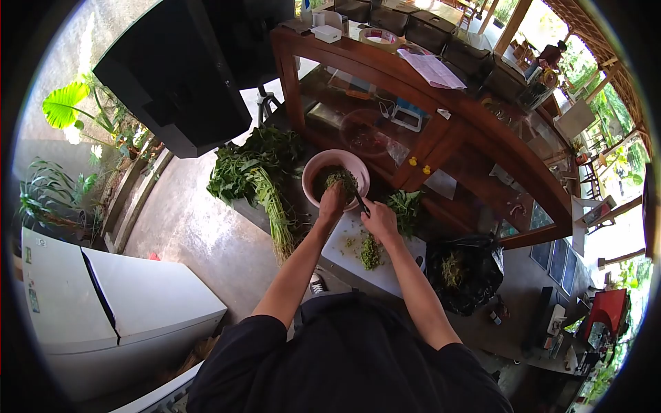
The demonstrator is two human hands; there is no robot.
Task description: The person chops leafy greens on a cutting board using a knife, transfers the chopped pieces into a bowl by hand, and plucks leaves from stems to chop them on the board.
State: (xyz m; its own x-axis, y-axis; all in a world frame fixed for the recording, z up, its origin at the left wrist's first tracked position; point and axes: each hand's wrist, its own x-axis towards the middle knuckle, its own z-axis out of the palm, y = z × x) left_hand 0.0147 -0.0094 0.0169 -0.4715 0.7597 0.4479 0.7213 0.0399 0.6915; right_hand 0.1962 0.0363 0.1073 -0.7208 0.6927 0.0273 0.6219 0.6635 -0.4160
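Left hand (333,200) dips into the pink bowl (363,165) of chopped greens (342,180), its grip hidden; right hand (380,221) grips a knife (360,202) at the bowl's right, near the white board (341,249)

Semi-open room, daylight from the right, where plants showed outside under a woven-looking roof (597,26). Grey concrete floor (200,206), glossy patch at left. Brown wooden cabinet (313,51) with glass panels and yellow knobs (420,165) — papers (435,69) and a tape roll (379,38) lay on top. White fridge (151,289) stood lower left; large black speaker-like box (179,76) above it — rough grey wall (131,31) and green plants (65,107) behind.
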